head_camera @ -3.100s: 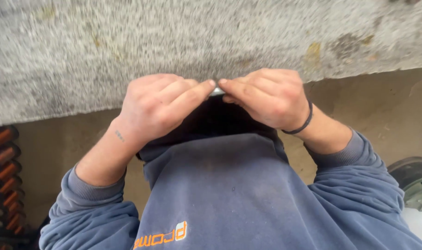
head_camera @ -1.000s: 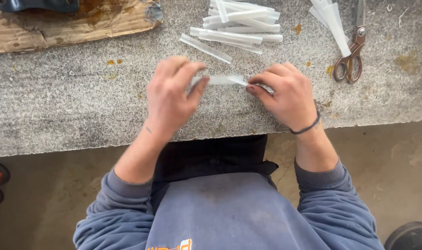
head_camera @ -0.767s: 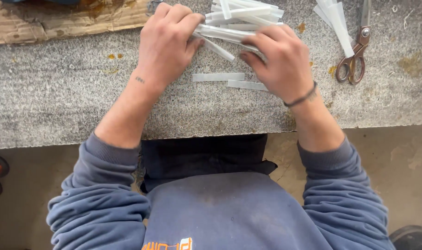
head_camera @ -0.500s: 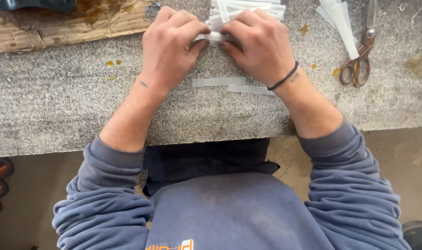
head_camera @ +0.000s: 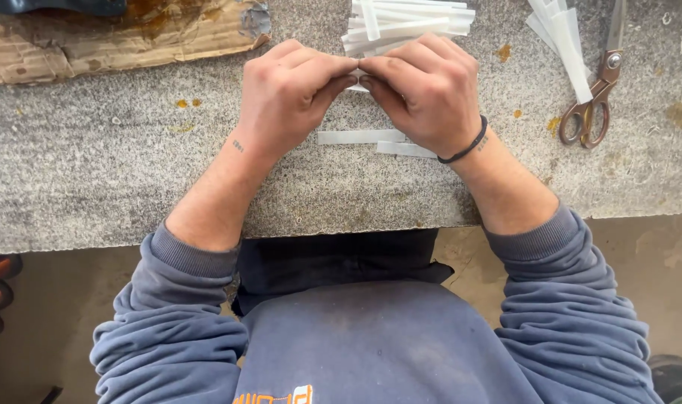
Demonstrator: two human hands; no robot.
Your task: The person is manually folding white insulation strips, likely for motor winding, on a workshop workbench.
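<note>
Both hands, left hand and right hand, pinch one short white plastic strip between closed fingertips, just below the pile of white strips on the grey stone bench; its long axis runs left-right.

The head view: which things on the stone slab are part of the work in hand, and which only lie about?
In the work:
- left hand and right hand, fingertips together on a white strip
- pile of white strips
- two loose strips

Lying about:
- scissors
- cardboard
- more strips by the scissors
</note>
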